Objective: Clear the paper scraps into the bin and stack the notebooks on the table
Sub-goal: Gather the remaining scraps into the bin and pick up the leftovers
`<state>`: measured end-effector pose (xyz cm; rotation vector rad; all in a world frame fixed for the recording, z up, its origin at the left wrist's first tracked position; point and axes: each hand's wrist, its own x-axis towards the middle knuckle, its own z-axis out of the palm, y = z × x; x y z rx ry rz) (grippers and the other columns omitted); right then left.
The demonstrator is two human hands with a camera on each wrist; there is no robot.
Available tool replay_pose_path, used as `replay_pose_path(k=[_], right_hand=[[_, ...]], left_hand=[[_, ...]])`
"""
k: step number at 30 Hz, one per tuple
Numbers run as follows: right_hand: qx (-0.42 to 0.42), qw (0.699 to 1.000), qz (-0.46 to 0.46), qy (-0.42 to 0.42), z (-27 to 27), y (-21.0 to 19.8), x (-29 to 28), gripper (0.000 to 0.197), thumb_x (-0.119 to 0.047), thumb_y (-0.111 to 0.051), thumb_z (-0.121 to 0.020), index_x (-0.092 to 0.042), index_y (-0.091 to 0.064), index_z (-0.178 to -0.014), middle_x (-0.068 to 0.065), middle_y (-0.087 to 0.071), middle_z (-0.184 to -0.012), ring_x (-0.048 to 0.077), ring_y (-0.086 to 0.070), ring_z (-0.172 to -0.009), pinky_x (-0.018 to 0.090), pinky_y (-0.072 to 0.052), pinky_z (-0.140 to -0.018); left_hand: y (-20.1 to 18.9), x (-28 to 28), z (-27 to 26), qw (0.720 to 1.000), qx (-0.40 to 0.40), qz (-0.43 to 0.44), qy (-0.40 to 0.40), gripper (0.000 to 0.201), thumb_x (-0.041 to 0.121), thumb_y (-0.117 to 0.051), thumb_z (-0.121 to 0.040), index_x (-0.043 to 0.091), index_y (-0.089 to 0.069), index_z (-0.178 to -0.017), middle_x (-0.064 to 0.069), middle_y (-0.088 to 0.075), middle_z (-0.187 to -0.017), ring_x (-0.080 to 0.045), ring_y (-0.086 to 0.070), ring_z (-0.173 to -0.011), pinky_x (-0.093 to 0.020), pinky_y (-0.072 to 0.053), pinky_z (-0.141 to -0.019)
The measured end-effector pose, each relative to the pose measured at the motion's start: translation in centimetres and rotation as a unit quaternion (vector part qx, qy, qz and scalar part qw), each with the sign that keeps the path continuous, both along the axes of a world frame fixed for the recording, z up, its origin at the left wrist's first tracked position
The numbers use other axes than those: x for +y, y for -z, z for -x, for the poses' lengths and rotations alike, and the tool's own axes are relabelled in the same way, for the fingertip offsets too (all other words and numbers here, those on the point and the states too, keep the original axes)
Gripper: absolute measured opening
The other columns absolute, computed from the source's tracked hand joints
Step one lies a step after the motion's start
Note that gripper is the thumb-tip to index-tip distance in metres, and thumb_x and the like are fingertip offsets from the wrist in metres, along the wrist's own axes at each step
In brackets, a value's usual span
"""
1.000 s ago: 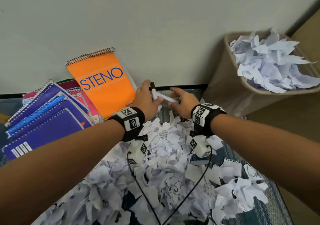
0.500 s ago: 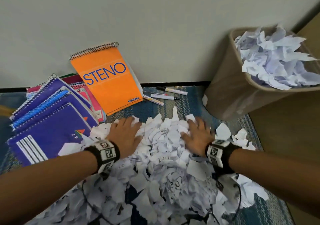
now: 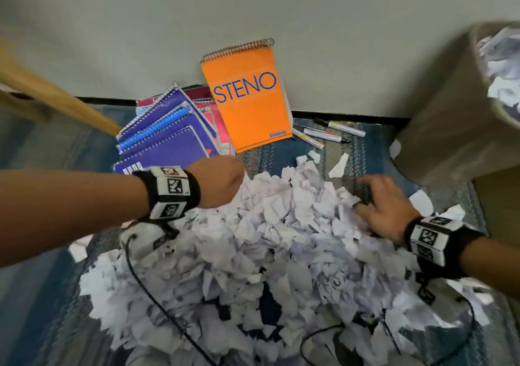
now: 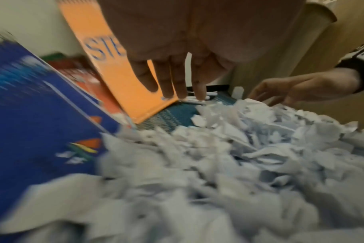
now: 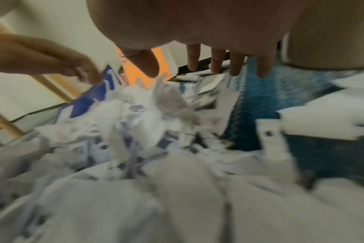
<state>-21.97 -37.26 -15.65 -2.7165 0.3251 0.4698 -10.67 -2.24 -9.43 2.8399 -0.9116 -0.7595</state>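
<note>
The paper scraps (image 3: 261, 256) are lying heaped on the rug (image 3: 439, 196), between the two hands. The left hand (image 3: 218, 181) is hovering at the heap's far left edge and the right hand (image 3: 382, 205) at its far right, both with fingers (image 4: 168, 80) spread and holding nothing. The bin (image 3: 450, 129), already well filled, is standing at the rug's far right corner, nearer the right hand, so a gathered load would likely be travelling that way.

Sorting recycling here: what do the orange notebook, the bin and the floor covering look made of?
Orange notebook: matte card cover with a metal wire spiral along its top edge. Bin: tan, smooth, dull walls, probably plastic, though coated card is possible. Floor covering: woven blue textile rug, its ribbed weave visible.
</note>
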Motion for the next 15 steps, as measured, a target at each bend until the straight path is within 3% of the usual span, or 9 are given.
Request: replay_pose_path(k=[1, 3, 6, 9, 12, 15], right_hand=[[0.014, 0.999, 0.037, 0.032, 0.3, 0.3, -1.6, 0.071, -0.064, -0.046, -0.08, -0.027, -0.03, -0.138, 0.013, -0.034, -0.142, 0.037, -0.038, -0.129, 0.052, -0.037, -0.105], [0.076, 0.987, 0.089, 0.107, 1.0, 1.2, -3.7, 0.08, -0.074, -0.042, -0.081, -0.028, -0.02, -0.143, 0.018, -0.026, -0.15, 0.044, -0.03, -0.135, 0.057, -0.031, -0.109], [0.119, 0.974, 0.082, 0.177, 2.3, 2.4, -4.1, 0.105, -0.093, -0.032, -0.062, -0.024, -0.033, -0.141, 0.023, -0.034, -0.149, 0.045, -0.035, -0.133, 0.056, -0.032, -0.108], [0.123, 0.982, 0.048, 0.134, 3.6, 3.4, -1.4, 0.094, -0.097, -0.032, -0.062, -0.031, -0.042, -0.129, 0.025, -0.046, -0.133, 0.045, -0.048, -0.12, 0.056, -0.04, -0.101], [0.127, 0.989, 0.003, 0.069, 3.9, 2.4, 3.4, 0.101, -0.094, -0.026, -0.063, -0.034, -0.025, -0.144, 0.018, -0.029, -0.15, 0.041, -0.029, -0.137, 0.052, -0.026, -0.113], [0.108, 0.991, -0.066, 0.048, 2.6, 1.3, 7.2, 0.095, -0.085, -0.04, -0.073, -0.033, -0.018, -0.15, 0.019, -0.017, -0.156, 0.04, -0.021, -0.142, 0.05, -0.02, -0.116]], left_hand=[[-0.6, 1.9, -0.4, 0.998, 0.005, -0.055, -0.013, 0.022, 0.028, -0.034, -0.093, 0.018, -0.053, -0.089, -0.004, -0.057, -0.094, -0.027, -0.053, -0.084, -0.037, -0.048, -0.076], [-0.6, 6.3, -0.6, 0.988, -0.014, -0.15, -0.039, 0.022, 0.028, -0.04, -0.092, 0.013, -0.056, -0.091, -0.01, -0.062, -0.096, -0.031, -0.057, -0.086, -0.032, -0.046, -0.073], [1.9, 11.9, 1.6, 0.973, -0.027, -0.186, -0.137, 0.036, 0.04, -0.044, -0.092, 0.015, -0.053, -0.117, -0.016, -0.055, -0.12, -0.037, -0.055, -0.108, -0.035, -0.045, -0.084], [5.5, 15.3, 5.9, 0.947, -0.005, -0.165, -0.275, 0.06, 0.055, -0.044, -0.089, 0.017, -0.036, -0.135, -0.022, -0.036, -0.138, -0.045, -0.041, -0.124, -0.047, -0.037, -0.104], [8.2, 17.4, 8.8, 0.913, -0.012, -0.146, -0.381, 0.076, 0.065, -0.032, -0.086, 0.016, -0.025, -0.144, -0.025, -0.015, -0.152, -0.044, -0.016, -0.14, -0.05, -0.016, -0.115], [9.6, 20.0, 8.7, 0.875, -0.038, -0.148, -0.46, 0.082, 0.067, -0.024, -0.088, 0.011, -0.02, -0.148, -0.027, -0.011, -0.154, -0.042, -0.008, -0.143, -0.048, -0.006, -0.117]])
